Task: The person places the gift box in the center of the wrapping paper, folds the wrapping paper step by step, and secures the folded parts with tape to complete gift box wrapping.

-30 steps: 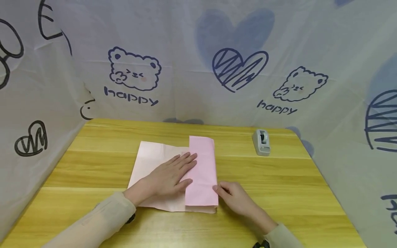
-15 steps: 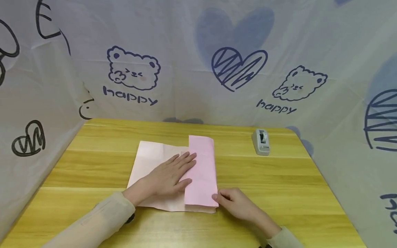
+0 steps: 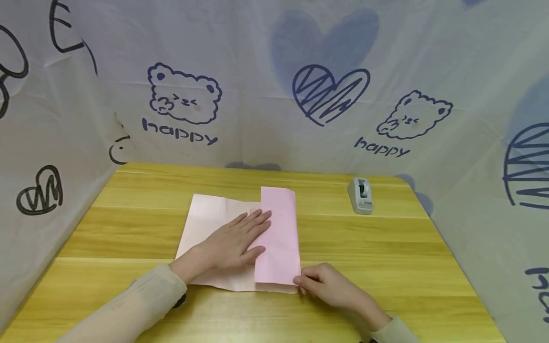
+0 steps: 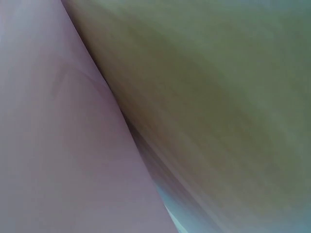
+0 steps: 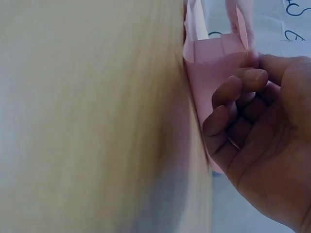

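Observation:
A sheet of pink paper point(image 3: 280, 238) lies on the table, its right part folded over to the left and its paler inner side point(image 3: 207, 216) showing at left. My left hand point(image 3: 229, 245) rests flat across it, straight fingertips on the folded strip's left edge. At the lower right corner of the fold, my right hand point(image 3: 328, 286) pinches the paper between thumb and bent fingers. In the right wrist view the right hand's fingers point(image 5: 226, 92) curl beside the folded paper point(image 5: 218, 73), whose layers gape at the end. The left wrist view is blurred and shows no fingers.
A small grey tape dispenser point(image 3: 361, 196) stands at the table's back right. The wooden table point(image 3: 386, 252) meets a hanging cloth point(image 3: 257, 128) with printed bears and hearts at its back and sides.
My right hand has slid down along the paper's folded right edge, toward me, to the lower corner. The left hand stays in place on the paper.

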### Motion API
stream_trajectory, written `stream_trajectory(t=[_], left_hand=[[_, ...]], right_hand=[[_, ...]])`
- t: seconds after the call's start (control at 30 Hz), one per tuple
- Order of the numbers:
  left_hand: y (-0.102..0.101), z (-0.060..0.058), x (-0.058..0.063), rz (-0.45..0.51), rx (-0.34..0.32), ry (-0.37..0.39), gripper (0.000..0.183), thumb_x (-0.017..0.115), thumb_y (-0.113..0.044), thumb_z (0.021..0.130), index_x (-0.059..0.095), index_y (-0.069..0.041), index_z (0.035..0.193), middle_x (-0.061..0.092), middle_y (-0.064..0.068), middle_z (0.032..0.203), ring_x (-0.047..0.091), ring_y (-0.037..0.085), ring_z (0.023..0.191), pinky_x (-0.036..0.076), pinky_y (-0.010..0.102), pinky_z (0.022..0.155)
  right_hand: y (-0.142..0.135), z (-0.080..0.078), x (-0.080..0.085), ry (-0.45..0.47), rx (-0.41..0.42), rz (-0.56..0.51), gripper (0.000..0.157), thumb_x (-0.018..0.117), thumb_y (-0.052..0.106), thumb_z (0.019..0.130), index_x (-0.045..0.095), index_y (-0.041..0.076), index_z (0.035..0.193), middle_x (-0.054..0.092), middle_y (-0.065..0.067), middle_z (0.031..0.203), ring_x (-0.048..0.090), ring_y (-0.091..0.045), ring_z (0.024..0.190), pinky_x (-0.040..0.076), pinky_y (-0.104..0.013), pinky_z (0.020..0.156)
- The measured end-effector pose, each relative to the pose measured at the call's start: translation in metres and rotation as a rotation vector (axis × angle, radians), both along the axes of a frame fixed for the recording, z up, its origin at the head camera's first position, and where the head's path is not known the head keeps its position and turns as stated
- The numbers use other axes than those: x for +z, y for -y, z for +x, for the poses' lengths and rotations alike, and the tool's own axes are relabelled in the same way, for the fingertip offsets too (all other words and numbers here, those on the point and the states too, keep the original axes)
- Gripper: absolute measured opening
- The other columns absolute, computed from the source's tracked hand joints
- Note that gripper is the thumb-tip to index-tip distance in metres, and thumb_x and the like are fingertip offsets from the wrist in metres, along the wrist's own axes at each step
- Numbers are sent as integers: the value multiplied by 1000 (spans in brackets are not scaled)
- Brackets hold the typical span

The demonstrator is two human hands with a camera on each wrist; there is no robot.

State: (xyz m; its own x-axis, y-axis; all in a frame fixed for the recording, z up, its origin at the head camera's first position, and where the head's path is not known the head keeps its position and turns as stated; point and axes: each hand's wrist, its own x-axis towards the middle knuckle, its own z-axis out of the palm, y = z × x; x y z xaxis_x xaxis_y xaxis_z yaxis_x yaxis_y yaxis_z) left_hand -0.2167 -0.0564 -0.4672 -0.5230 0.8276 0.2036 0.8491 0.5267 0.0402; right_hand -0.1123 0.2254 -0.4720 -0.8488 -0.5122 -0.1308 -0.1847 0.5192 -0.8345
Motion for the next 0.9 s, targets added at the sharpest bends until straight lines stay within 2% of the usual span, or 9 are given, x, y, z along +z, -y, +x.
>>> stream_trajectory(t=[0.07,0.13,0.27,0.37,0.43,0.5,0.63,0.77,0.9], left_hand=[[0,0,0,-5,2,-3,65,23,-51,100,24,-10,151,12,4,159,12,24,145,19,44,116],[1,0,-1,-9,5,-5,65,22,-51,100,23,-10,151,12,4,159,12,24,145,19,44,116],[2,-1,-2,-18,17,10,66,20,-52,100,22,-11,152,10,3,160,10,23,146,18,43,116],[3,-1,-3,-12,28,32,67,19,-53,100,20,-12,152,8,2,160,7,22,146,16,42,117],[3,-2,-3,-9,33,39,67,18,-53,99,19,-13,152,7,2,160,6,22,146,15,42,117],[3,-2,-4,-3,33,42,67,18,-54,99,19,-13,152,7,1,160,6,21,146,15,42,117],[2,-1,-3,1,31,49,67,19,-53,100,19,-13,152,7,1,160,6,21,146,15,43,117],[2,1,-1,1,37,54,66,20,-52,100,20,-12,152,7,1,160,7,21,146,16,43,117],[2,3,2,-1,46,75,66,22,-52,100,20,-12,152,7,2,160,7,23,146,17,45,116]], right_hand=[[-2,-3,3,-28,10,24,40,50,44,96,62,16,71,42,9,52,33,-1,44,28,-18,40],[-4,-8,7,-81,-16,43,42,49,45,96,61,16,70,42,10,52,34,-2,44,29,-18,41],[-4,-22,18,-335,-145,86,32,50,42,97,61,18,79,50,10,66,45,-5,57,41,-22,49],[1,-34,23,-525,-204,163,26,50,40,97,63,20,106,61,8,102,58,-10,93,52,-32,78],[5,-41,25,-598,-181,229,37,48,39,98,57,18,128,54,3,131,50,-15,120,44,-40,99],[10,-48,25,-627,-134,300,50,45,41,99,44,16,142,38,1,149,33,-19,137,32,-44,110],[21,-59,21,-631,-42,360,59,40,40,100,28,9,149,20,-3,157,17,-24,144,22,-47,114],[28,-66,17,-611,-6,376,59,39,37,101,26,5,149,17,-6,158,13,-27,145,22,-49,114],[30,-69,16,-582,15,399,57,37,37,102,26,6,149,17,-5,158,11,-24,145,21,-45,115]])
